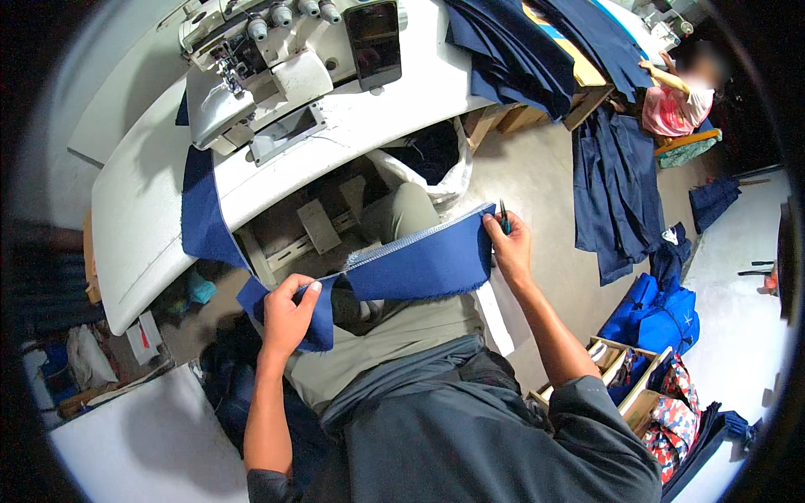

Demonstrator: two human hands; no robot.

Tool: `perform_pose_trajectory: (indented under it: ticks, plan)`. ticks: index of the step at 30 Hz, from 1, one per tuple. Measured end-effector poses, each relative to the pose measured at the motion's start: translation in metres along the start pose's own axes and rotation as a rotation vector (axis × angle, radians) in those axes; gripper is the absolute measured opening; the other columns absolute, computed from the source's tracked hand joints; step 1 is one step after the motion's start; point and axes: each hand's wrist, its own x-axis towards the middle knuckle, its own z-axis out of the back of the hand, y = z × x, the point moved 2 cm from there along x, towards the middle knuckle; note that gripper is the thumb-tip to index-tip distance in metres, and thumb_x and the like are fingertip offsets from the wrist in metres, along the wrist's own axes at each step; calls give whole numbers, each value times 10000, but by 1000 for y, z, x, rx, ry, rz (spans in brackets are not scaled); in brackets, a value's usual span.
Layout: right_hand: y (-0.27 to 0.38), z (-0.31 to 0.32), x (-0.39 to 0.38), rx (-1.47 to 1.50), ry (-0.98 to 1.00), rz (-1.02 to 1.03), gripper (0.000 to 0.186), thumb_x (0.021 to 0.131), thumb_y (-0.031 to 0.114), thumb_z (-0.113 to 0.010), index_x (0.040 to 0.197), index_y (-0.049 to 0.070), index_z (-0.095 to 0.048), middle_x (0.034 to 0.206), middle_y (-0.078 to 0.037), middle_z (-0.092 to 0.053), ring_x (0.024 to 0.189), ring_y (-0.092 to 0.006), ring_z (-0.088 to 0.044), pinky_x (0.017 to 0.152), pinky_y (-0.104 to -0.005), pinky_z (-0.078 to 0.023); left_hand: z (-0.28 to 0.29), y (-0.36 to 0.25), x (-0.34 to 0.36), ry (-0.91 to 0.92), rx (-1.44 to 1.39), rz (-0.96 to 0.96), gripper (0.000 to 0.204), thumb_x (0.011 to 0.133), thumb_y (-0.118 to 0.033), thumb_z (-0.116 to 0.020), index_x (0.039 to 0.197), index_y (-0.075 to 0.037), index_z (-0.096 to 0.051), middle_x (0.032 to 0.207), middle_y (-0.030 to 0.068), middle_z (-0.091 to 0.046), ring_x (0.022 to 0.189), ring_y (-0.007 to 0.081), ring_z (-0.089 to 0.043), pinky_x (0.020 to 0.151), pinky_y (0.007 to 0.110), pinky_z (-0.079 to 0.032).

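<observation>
Sitting at a white sewing table (151,210), a person held a strip of blue cloth (423,264) stretched across their lap, seen from above through a wide lens that bent every edge. The left hand (289,314) was closed around the cloth's near end, fingers wrapped over a bunched fold. The right hand (510,243) pinched the far corner between thumb and fingers, and also kept a small dark tool (504,220), perhaps snips, tucked upright against the fingers. With both ends gripped, the strip hung fairly taut and level over the knees, its paler upper edge (415,239) turned up toward the camera, as though held out so the seam could be looked over.

From the left hand the cloth ran on up and over the table's edge toward the sewing machine (251,67), which stood at the table's far side with thread cones on top. A dark phone (374,42) leaned beside it. Stacks of navy fabric (511,50) lay on a bench to the right, and more hung down over the floor.

Where the cloth ended by the machine was hidden. The tool's shape was too small to tell surely. Another person (683,92) sat at the upper right, blurred and partly cut off. A wooden crate (625,377) of patterned pieces showed only in part.
</observation>
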Motion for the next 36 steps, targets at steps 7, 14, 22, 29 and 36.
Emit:
perform_pose_trajectory:
  ticks: [7,14,22,29,36]
  plan:
    - [23,-5,-22,99,-295,147,153,971,182,-696,1025,68,-611,735,62,-492,604,-26,-418,523,-210,-343,1,-13,-6,-24,23,-3,175,934,-178,-710,961,-7,-690,686,59,-637,649,73,-546,598,290,-465]
    - [61,-83,-117,541,518,-308,389,1060,420,-507,928,65,-593,630,66,-383,536,-47,-344,480,-246,-274,-4,-9,-11,-44,-89,-26,167,940,-175,-714,944,-9,-693,653,-13,-585,622,35,-485,553,261,-420]
    - [34,-153,-132,482,805,-751,422,1051,476,-503,858,104,-553,580,82,-329,472,-62,-245,445,-273,-188,-8,-9,-17,-45,-164,3,175,962,-186,-704,933,-13,-696,655,-44,-580,615,23,-476,536,248,-407]
    - [33,-170,-129,500,779,-692,435,1045,481,-512,825,107,-538,576,76,-350,470,-61,-268,434,-268,-203,-9,-13,-19,-18,-108,13,180,955,-187,-706,934,-9,-693,648,-25,-582,611,31,-483,541,256,-419]
    - [38,-158,-138,606,707,-677,360,1039,434,-552,854,124,-545,596,89,-364,485,-51,-284,446,-255,-209,-10,-10,-21,-27,-168,-8,185,956,-184,-704,940,-1,-688,681,-10,-613,636,34,-503,565,254,-430]
